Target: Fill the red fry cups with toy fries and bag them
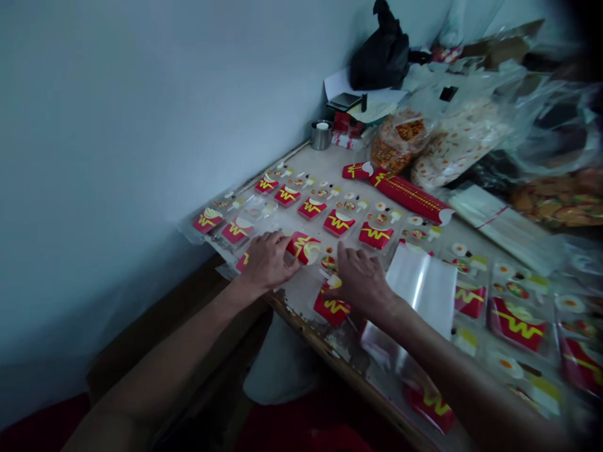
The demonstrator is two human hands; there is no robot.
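Note:
My left hand (pixel 269 260) grips the left edge of a small red fry carton (pixel 301 246) with a yellow squiggle, between thumb and fingers, over the table's near side. My right hand (pixel 362 279) is beside it, fingers and thumb apart, over another red carton (pixel 332 309). Small toy food pieces (pixel 328 262) lie between the hands. Under my right forearm is a stack of clear plastic bags (pixel 421 285). Rows of clear packets, each with a red carton (pixel 339 223) and small food pieces, cover the table around both hands.
Stacked red cartons (pixel 409 194) lie farther back, near bags of small orange pieces (pixel 400 141) and pale pieces (pixel 464 141). A metal cup (pixel 321 135) stands by the wall (pixel 141 125). A black bag (pixel 380 53) sits behind. The worn table edge (pixel 311 333) runs near my body.

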